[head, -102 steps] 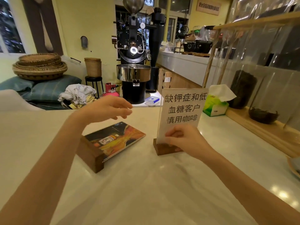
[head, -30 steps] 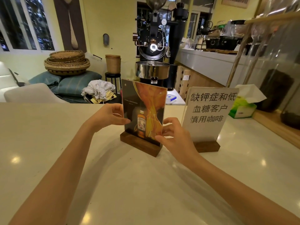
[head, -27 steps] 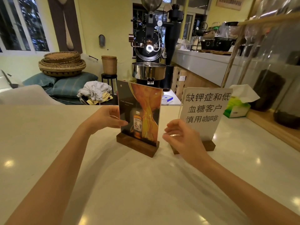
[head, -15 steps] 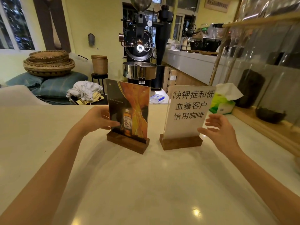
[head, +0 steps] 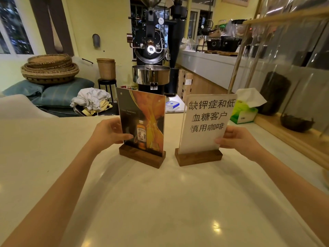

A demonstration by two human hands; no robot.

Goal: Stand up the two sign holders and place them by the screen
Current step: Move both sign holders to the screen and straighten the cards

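Standing upright side by side on the pale surface (head: 160, 202), the two sign holders sit a little apart, each a clear panel slotted into a dark wooden base. The poster sign holder (head: 142, 122), on the left, shows a bottle against orange drapery; the left hand (head: 110, 132) grips its left edge, thumb across the front of the panel and fingers behind. The text sign holder (head: 206, 122), on the right, carries a white sheet with black characters; the right hand (head: 238, 139) pinches its lower right edge between thumb and fingers.

To the right, a green tissue box (head: 243, 113) rests on the surface with a white tissue sticking up from its slot. Just beyond it a wooden ledge (head: 292, 138) carries a clear screen (head: 293, 68); behind the screen stand a tall dark jar (head: 274, 93) and a low dark bowl (head: 296, 123), their contents too dim to tell.

Farther back, a stack of woven baskets (head: 49, 68) lies on blue cushions (head: 58, 91), and a woven bin (head: 106, 70) sits on a black stool. A heap of cloths (head: 92, 100) lies near it. A small blue-rimmed lidded box (head: 172, 104) shows between the two signs.
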